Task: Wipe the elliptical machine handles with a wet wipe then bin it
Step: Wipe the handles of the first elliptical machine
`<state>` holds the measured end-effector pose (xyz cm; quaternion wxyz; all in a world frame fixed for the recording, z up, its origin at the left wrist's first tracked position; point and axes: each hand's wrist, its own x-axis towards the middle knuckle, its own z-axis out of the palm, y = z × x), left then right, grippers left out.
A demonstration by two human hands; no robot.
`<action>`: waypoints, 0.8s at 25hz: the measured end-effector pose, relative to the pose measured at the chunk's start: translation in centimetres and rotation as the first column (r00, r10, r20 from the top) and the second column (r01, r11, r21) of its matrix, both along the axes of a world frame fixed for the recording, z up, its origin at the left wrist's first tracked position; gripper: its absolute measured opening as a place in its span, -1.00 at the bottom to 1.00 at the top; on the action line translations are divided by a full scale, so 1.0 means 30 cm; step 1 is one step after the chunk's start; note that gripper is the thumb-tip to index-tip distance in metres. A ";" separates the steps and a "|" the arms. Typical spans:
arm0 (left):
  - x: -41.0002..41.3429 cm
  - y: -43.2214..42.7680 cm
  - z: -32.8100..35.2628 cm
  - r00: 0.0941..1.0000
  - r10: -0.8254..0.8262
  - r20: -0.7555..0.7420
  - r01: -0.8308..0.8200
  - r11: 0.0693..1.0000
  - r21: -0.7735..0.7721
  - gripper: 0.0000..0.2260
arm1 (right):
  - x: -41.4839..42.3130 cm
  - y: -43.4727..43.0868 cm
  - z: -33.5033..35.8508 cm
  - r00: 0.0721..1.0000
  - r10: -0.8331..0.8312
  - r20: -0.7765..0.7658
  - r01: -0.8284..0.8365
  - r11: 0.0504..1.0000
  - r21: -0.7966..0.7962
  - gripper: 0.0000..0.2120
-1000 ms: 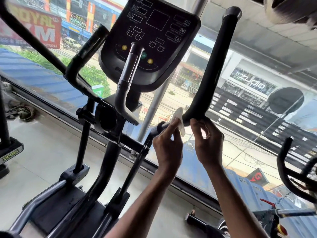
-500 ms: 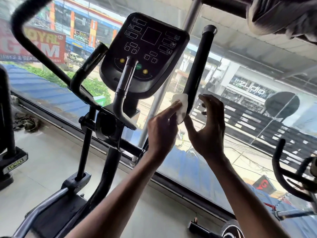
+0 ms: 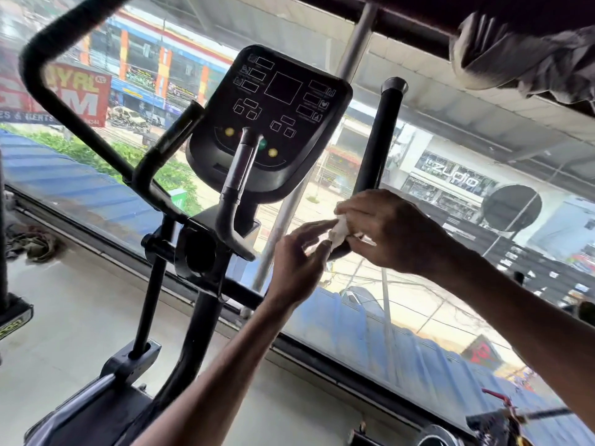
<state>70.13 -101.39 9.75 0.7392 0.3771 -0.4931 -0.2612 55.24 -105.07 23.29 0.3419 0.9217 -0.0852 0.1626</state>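
The elliptical's right black handle (image 3: pixel 381 136) rises upright right of the console (image 3: pixel 273 123). A crumpled white wet wipe (image 3: pixel 340 231) sits at the lower bend of that handle. My right hand (image 3: pixel 389 233) curls over the handle's bend and grips the wipe against it. My left hand (image 3: pixel 297 262) is just left of it, fingers stretched out with the tips touching the wipe. The left long handle (image 3: pixel 42 69) curves across the upper left. Two short inner grips, left grip (image 3: pixel 167 146) and centre grip (image 3: pixel 238 175), stand in front of the console.
A big window (image 3: pixel 418 333) runs behind the machine, with the street outside. Grey floor (image 3: pixel 80 317) lies on the left, with a rag (image 3: pixel 32 246) by the window sill. Another machine's base (image 3: pixel 13 313) is at the far left, more equipment (image 3: pixel 502 420) at the bottom right.
My right hand has come over the handle's bend and closed on the wipe, which my left hand was pressing to the handle before. The view has tilted.
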 end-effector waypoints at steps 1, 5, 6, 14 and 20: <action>0.000 -0.018 -0.017 1.000 -0.020 -0.009 0.020 1.000 0.018 -0.66 | 0.016 -0.001 0.006 0.998 -0.014 -0.063 0.015 1.000 0.016 -0.80; -0.010 -0.048 -0.065 1.000 -0.029 0.000 0.029 0.999 0.032 -0.63 | 0.075 -0.021 0.046 0.974 -0.020 -0.227 0.014 0.999 -0.029 -0.73; -0.011 -0.044 -0.071 0.999 -0.032 -0.006 0.032 0.999 0.039 -0.64 | 0.090 -0.028 0.079 0.964 -0.043 -0.262 0.032 0.998 -0.048 -0.73; 0.001 -0.057 -0.081 0.996 -0.044 0.078 0.045 0.999 -0.011 -0.65 | 0.139 -0.028 0.166 0.921 -0.114 -0.372 0.140 0.989 0.043 -0.76; -0.013 -0.039 -0.011 0.992 -0.121 0.038 0.123 0.991 -0.056 -0.61 | 0.110 -0.054 0.248 0.940 -0.129 -0.317 0.149 0.988 0.039 -0.81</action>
